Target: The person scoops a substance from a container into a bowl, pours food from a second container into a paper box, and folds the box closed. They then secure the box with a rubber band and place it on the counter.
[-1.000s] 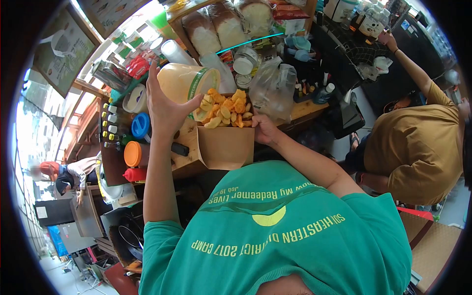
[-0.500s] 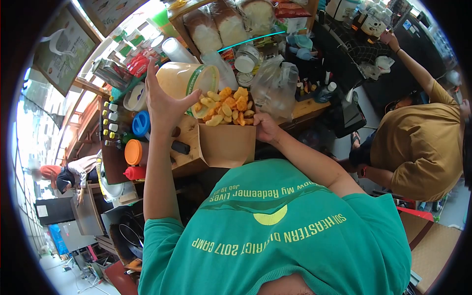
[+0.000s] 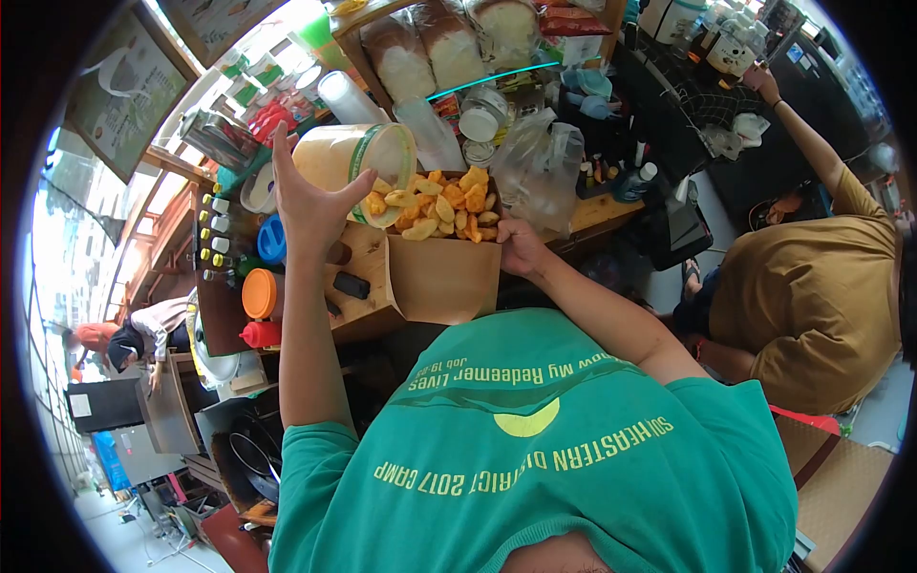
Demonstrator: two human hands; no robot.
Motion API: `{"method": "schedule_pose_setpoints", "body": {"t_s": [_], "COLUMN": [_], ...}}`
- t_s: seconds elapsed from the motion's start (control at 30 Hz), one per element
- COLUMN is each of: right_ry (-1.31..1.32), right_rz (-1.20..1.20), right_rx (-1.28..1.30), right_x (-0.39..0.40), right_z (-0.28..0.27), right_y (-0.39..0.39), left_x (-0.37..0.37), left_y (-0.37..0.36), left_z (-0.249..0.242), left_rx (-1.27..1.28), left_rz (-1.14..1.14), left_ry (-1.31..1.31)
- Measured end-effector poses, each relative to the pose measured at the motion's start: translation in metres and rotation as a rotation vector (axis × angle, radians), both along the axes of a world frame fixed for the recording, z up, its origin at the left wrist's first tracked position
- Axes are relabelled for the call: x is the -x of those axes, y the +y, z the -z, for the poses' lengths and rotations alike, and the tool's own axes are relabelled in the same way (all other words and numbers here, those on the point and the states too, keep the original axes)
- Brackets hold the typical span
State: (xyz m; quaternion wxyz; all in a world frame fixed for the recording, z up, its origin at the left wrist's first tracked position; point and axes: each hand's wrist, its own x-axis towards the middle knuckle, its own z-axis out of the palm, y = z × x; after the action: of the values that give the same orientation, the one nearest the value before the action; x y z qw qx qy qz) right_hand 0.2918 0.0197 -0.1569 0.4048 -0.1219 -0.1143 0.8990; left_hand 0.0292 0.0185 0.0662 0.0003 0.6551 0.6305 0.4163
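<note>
My left hand (image 3: 320,199) is wrapped round a large clear plastic tub (image 3: 330,153) with a green band, its thumb near the rim. The tub lies tilted on its side, its mouth turned toward a brown paper box (image 3: 441,277). Orange and pale yellow fried pieces (image 3: 449,205) fill the box, and some sit at the tub's mouth. On the box's right edge, my right hand (image 3: 522,248) has its fingers closed, gripping the side. A clear plastic bag (image 3: 549,172) is just beyond that hand.
Near the box's left are a black object (image 3: 351,286), an orange-lidded jar (image 3: 260,293), a blue lid (image 3: 272,239) and a red bottle (image 3: 260,333). Bagged bread (image 3: 449,48) stands on a shelf behind. A person in a brown shirt (image 3: 812,296) reaches toward bottles at right.
The tub and my left hand have moved slightly left, and the tub's mouth is farther from the box's right side. More pieces show spread inside the box.
</note>
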Motion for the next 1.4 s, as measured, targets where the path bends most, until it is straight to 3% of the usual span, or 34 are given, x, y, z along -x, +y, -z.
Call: {"method": "schedule_pose_setpoints", "body": {"t_s": [0.27, 1.4], "right_ry": [0.093, 0.082], "right_rz": [-0.056, -0.058], "right_rx": [0.011, -0.016], "right_x": [0.001, 0.005], "right_z": [0.018, 0.008], "right_y": [0.009, 0.001], "left_x": [0.001, 0.033], "left_y": [0.000, -0.004], "left_z": [0.006, 0.005], "left_rx": [-0.041, -0.042], "left_rz": [-0.018, -0.169], "left_ry": [0.030, 0.029]}}
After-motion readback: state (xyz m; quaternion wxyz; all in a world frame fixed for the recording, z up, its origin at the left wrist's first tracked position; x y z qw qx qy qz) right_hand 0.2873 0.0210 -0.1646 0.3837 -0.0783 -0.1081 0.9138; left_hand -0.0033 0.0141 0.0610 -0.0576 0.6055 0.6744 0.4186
